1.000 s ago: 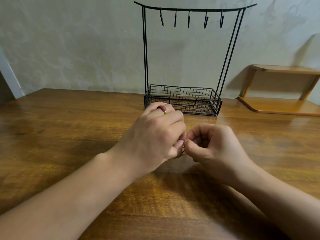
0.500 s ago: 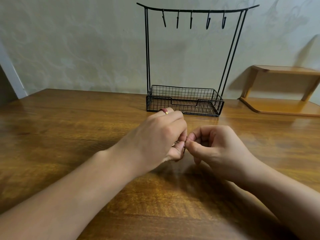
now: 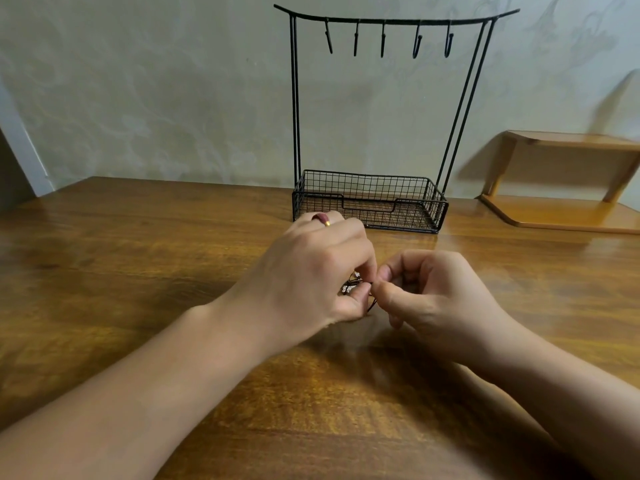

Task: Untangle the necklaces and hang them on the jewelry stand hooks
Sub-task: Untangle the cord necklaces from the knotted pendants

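A small tangle of necklaces (image 3: 353, 284), thin dark chain with pale sparkly bits, shows between my two hands just above the wooden table (image 3: 138, 258). My left hand (image 3: 311, 275), a red ring on one finger, curls its fingers around the bundle. My right hand (image 3: 429, 296) pinches a strand of it with thumb and forefinger, the fingertips of both hands touching. Most of the chain is hidden inside the hands. The black wire jewelry stand (image 3: 381, 20) rises behind them at the wall, its several hooks (image 3: 417, 41) bare.
The stand's mesh basket base (image 3: 367, 206) sits right behind my left hand. A low wooden shelf (image 3: 561, 181) stands at the back right against the pale wall.
Both hands stay together over the same spot on the table; their fingers have shifted slightly, and a bit of the necklace bundle now shows between them.
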